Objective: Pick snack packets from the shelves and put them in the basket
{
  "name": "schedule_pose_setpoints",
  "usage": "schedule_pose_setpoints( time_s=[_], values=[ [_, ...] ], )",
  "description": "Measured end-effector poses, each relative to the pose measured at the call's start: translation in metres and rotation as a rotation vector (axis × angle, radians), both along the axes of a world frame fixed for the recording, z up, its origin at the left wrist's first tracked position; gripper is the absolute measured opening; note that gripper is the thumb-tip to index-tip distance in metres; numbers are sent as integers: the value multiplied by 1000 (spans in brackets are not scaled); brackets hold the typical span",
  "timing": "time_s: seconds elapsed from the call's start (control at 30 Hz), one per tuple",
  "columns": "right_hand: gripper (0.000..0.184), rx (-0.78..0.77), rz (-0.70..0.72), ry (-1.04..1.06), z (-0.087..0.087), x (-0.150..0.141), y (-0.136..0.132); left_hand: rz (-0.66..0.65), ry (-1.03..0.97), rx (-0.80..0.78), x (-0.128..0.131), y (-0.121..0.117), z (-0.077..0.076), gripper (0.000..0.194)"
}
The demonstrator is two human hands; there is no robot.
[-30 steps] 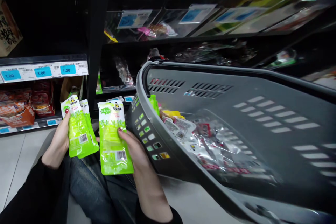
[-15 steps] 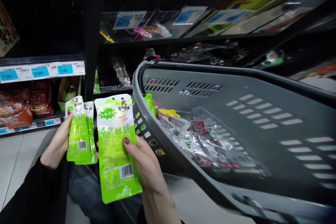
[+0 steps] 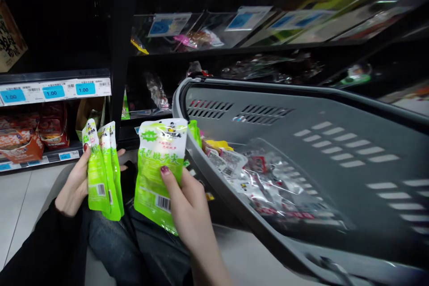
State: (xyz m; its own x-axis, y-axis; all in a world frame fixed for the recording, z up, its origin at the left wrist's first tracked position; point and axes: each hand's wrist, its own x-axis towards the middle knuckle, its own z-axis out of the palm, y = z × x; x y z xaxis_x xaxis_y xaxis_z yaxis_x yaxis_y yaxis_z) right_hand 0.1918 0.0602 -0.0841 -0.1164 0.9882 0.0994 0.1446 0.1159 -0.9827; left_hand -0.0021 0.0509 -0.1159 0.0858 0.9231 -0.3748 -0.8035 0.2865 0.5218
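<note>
My left hand (image 3: 75,183) is closed around a few green-and-white snack packets (image 3: 105,170) that stand upright and fan slightly apart. Its thumb lies on the front packet, and some fingertips show behind. In my right hand (image 3: 187,205) is another green-and-white snack packet (image 3: 157,161), pinched with the thumb on its printed side near a barcode. The rim of a grey shopping basket (image 3: 231,196) is just right of this packet. Inside the basket lie clear and white snack bags (image 3: 264,183), and a green packet (image 3: 195,132) stands against its near wall.
Dark store shelves fill the background, with a price-tag strip (image 3: 55,90) at the left. Below it are orange snack boxes (image 3: 23,136) and an open carton (image 3: 89,111). Further bags lie behind a clear shelf front (image 3: 197,38). Pale floor tiles (image 3: 20,201) show at lower left.
The packet in my right hand has moved slightly right and up, toward the basket rim, and tilted. The packets in my left hand have turned and spread further apart.
</note>
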Motion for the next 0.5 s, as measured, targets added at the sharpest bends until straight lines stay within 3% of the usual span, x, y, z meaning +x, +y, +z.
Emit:
schedule_pose_setpoints(
  time_s=[0.1,0.23,0.37,0.5],
  values=[
    [27,28,77,-125,-6,-11,-2,26,22,-23,5,-1,-1,50],
    [28,-21,198,-60,-17,-31,-6,194,104,-54,19,-3,-14,32],
    [23,-44,289,-59,-23,-38,-5,264,263,22,32,-6,-19,44],
    [38,-125,271,-18,-36,-41,1,324,425,109,37,-6,-12,54]
  ],
)
